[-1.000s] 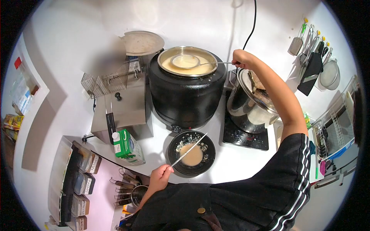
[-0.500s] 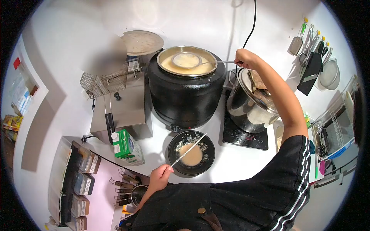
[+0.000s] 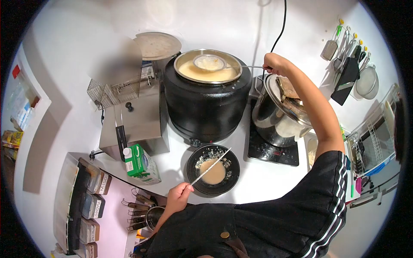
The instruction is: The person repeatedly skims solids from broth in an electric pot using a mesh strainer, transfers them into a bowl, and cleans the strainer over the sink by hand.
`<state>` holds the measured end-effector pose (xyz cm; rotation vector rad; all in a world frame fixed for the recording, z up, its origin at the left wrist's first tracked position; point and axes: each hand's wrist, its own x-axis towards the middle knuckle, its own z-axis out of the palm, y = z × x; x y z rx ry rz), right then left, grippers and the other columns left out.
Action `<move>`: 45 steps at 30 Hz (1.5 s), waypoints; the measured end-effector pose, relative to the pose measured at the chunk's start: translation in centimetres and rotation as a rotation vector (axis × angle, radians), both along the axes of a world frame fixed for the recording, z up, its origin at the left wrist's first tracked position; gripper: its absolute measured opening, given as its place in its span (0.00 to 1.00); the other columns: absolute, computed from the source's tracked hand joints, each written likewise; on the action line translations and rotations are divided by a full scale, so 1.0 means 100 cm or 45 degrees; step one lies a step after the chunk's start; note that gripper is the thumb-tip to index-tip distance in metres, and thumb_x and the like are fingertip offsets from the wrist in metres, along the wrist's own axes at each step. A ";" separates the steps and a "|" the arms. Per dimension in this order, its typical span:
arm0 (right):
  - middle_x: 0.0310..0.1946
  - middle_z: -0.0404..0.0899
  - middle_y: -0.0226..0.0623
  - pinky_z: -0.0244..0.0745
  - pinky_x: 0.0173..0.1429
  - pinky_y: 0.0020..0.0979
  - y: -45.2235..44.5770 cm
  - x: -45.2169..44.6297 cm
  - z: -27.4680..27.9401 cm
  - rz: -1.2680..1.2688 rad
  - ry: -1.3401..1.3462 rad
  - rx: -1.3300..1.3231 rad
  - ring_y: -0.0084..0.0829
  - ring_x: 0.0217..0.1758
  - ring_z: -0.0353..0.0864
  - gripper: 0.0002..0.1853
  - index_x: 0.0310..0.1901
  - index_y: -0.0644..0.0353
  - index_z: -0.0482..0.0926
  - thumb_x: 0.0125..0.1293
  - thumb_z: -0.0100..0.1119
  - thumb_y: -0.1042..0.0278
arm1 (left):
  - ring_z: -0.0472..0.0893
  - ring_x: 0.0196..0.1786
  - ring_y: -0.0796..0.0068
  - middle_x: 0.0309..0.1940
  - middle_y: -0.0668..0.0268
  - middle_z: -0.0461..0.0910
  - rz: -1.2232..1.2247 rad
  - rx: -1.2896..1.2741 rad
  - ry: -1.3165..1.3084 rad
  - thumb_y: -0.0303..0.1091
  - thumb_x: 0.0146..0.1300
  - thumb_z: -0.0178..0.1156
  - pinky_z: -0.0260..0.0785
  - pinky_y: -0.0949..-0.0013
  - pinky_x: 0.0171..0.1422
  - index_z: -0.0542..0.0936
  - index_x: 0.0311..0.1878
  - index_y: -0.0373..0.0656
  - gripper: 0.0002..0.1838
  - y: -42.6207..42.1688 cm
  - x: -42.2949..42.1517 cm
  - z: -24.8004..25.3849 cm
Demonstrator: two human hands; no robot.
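Observation:
My right hand [image 3: 277,64] is closed around the handle of a round strainer [image 3: 209,62], reaching over from the right. The strainer is level, at the surface of the cloudy, cream-coloured broth in a black soup kettle [image 3: 206,107], with pale bits inside it. Nearer to me, my left hand [image 3: 179,194] grips a thin, light stick with a twisted pattern [image 3: 211,165]. The stick slants over a black bowl [image 3: 191,182]. Light brown liquid [image 3: 213,173] pools in the bowl, and whitish bits cling to its inner wall.
Right of the kettle, a lidded steel pot [image 3: 275,120] stands on an induction hob [image 3: 275,152]. To the left are a green carton [image 3: 141,165], a steel fryer [image 3: 137,122] and wire baskets [image 3: 116,92]. Utensils [image 3: 350,60] hang on the right wall.
The strainer has risen slightly towards the back of the kettle, and the bits in it show more clearly. My left hand and the stick look nearly still.

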<state>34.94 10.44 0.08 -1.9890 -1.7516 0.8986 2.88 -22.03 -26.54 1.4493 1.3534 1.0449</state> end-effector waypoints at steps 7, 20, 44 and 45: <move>0.10 0.60 0.29 0.43 0.16 0.28 0.004 0.001 0.001 0.010 -0.093 0.004 0.21 0.10 0.49 0.09 0.16 0.58 0.67 0.48 0.39 0.69 | 0.63 0.20 0.86 0.14 0.72 0.67 0.017 -0.024 -0.051 0.35 0.62 0.49 0.57 0.77 0.24 0.75 0.30 0.39 0.11 0.000 0.000 0.002; 0.09 0.58 0.30 0.44 0.17 0.28 -0.020 0.000 0.006 -0.022 -0.045 0.100 0.22 0.12 0.50 0.09 0.15 0.60 0.66 0.49 0.39 0.71 | 0.64 0.19 0.85 0.14 0.71 0.67 -0.023 -0.043 -0.033 0.35 0.62 0.49 0.57 0.77 0.25 0.75 0.30 0.38 0.11 0.000 0.000 0.001; 0.09 0.60 0.27 0.42 0.15 0.27 -0.002 0.028 -0.004 0.065 -0.145 0.140 0.19 0.10 0.48 0.10 0.16 0.58 0.68 0.52 0.44 0.69 | 0.65 0.20 0.84 0.16 0.70 0.69 0.023 -0.054 0.023 0.35 0.62 0.50 0.59 0.76 0.26 0.76 0.31 0.38 0.11 -0.010 0.003 0.010; 0.10 0.60 0.27 0.42 0.15 0.27 -0.004 0.031 -0.002 0.072 -0.099 0.153 0.19 0.10 0.49 0.10 0.17 0.59 0.68 0.53 0.44 0.69 | 0.66 0.21 0.83 0.16 0.70 0.69 0.028 -0.040 0.068 0.35 0.62 0.50 0.59 0.76 0.26 0.76 0.31 0.38 0.11 -0.010 0.004 0.010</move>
